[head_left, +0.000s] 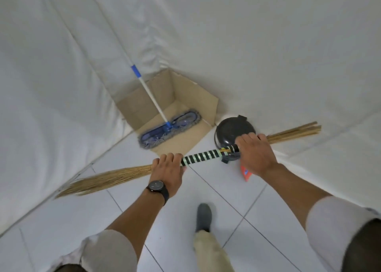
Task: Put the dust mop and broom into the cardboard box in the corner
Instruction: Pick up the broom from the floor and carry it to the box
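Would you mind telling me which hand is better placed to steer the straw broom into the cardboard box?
The right hand: it grips the straw broom at the stick end, beside the brown cardboard box. The left hand holds near the bristles, farther out.

White tiled floor (226,205) with thin dark grout lines, bounded by white draped sheeting on two sides. Standing on it in the corner: an open cardboard box (193,98), one flap folded flat onto the tiles. Just right of the box, a dark round lidded bin (233,130). Near the bin, a small red-orange item (245,173), partly hidden. Lower down, one grey shoe (204,217) planted on the tiles.
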`<state>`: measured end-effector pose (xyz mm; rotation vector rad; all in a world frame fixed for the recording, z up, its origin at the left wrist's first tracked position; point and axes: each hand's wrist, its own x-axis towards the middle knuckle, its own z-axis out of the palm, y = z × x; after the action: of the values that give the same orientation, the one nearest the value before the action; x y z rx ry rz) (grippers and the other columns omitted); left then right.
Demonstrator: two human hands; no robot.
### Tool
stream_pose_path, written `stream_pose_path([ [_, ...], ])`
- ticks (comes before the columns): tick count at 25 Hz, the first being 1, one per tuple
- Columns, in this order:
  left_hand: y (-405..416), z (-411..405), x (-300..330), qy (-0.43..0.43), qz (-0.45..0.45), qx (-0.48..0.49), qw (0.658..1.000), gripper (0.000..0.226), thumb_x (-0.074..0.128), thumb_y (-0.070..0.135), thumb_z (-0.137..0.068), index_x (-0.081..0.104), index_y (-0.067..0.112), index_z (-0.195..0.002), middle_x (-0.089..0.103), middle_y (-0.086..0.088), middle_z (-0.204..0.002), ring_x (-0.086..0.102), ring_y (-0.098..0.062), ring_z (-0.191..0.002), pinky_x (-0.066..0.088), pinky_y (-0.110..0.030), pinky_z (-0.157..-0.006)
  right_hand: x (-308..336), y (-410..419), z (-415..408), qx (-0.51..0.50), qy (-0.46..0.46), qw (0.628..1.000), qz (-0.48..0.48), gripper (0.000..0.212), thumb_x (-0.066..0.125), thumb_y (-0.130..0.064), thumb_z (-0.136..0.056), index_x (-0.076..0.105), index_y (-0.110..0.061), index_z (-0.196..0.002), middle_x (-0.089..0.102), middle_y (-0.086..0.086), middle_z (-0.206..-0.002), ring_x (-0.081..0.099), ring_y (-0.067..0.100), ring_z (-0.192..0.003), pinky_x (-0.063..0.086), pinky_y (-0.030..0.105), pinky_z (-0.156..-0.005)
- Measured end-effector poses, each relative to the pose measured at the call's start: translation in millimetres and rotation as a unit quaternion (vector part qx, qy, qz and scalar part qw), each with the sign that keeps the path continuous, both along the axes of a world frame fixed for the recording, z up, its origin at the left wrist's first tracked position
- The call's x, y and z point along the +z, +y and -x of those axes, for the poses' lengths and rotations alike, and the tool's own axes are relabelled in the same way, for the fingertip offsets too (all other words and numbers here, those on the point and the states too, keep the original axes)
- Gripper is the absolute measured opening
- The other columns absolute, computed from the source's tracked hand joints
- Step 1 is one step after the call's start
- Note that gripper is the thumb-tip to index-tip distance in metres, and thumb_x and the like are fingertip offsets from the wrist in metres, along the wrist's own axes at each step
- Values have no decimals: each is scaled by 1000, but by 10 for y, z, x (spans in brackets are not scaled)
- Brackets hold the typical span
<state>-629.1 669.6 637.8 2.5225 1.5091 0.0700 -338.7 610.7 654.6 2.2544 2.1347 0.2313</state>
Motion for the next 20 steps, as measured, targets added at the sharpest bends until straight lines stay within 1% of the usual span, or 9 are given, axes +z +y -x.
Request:
stream_pose_path([
  [2, 676, 345, -277, 9, 13, 20, 1000, 31, 40, 47, -98, 51, 26, -119, 57, 3, -103, 48, -22, -93, 40, -41, -87, -307, 812, 331, 27, 6, 999, 24, 12, 49, -16, -78, 53, -18, -88, 57, 3, -80, 50, 27, -74, 38, 43, -71],
  [4, 1336, 686, -590, 22, 36, 41, 998, 33, 37, 49, -98, 50, 26, -119, 58, 3, -103, 48, -22, -94, 40, -41, -87, -637, 1594, 658, 44, 14, 997, 60, 19, 58, -11, -74, 52, -18, -90, 58, 3, -81, 49, 24, -75, 40, 43, -72],
  [6, 1783, 947, -813, 26, 54, 45, 997, 34, 36, 50, -99, 51, 26, -118, 58, 3, -103, 49, -22, -94, 39, -41, -87, -846, 2086, 910, 44, 28, 995, 88, 24, 59, -8, -72, 53, -17, -93, 58, 3, -84, 50, 24, -77, 41, 42, -76],
  [10, 2765, 1413, -1451, 19, 90, 48, 995, 33, 35, 47, -100, 50, 26, -120, 56, 2, -104, 46, -22, -93, 39, -40, -86, -1423, 3149, 1338, 61, 12, 989, 137, 30, 60, -7, -74, 54, -17, -101, 58, 3, -90, 50, 22, -81, 45, 42, -82],
  [13, 3236, 1569, -2004, 8, 135, 35, 990, 32, 37, 43, -101, 49, 24, -123, 53, 1, -108, 45, -23, -96, 41, -40, -86, -1869, 3702, 1494, 71, 5, 982, 175, 36, 58, -5, -73, 54, -16, -106, 58, 5, -95, 52, 25, -87, 45, 43, -86],
  [16, 3670, 1648, -2785, -5, 165, 45, 985, 30, 39, 42, -100, 49, 25, -123, 54, 2, -108, 46, -22, -95, 43, -40, -84, -2596, 4278, 1556, 82, 2, 978, 191, 39, 54, -1, -70, 57, -15, -107, 60, 7, -95, 53, 28, -88, 44, 43, -88],
  [18, 3828, 1659, -3220, 3, 176, 49, 983, 30, 41, 43, -99, 50, 26, -122, 54, 4, -104, 47, -20, -92, 45, -39, -83, -3031, 4498, 1534, 96, 8, 972, 213, 43, 55, 1, -68, 59, -14, -109, 61, 9, -96, 54, 30, -89, 45, 44, -91],
  [20, 3999, 1619, -3761, 6, 184, 59, 981, 30, 44, 44, -98, 52, 26, -121, 54, 5, -102, 48, -19, -90, 47, -40, -82, -3605, 4706, 1455, 111, 12, 969, 221, 46, 54, 1, -69, 59, -14, -113, 62, 9, -99, 56, 30, -91, 44, 45, -95],
])
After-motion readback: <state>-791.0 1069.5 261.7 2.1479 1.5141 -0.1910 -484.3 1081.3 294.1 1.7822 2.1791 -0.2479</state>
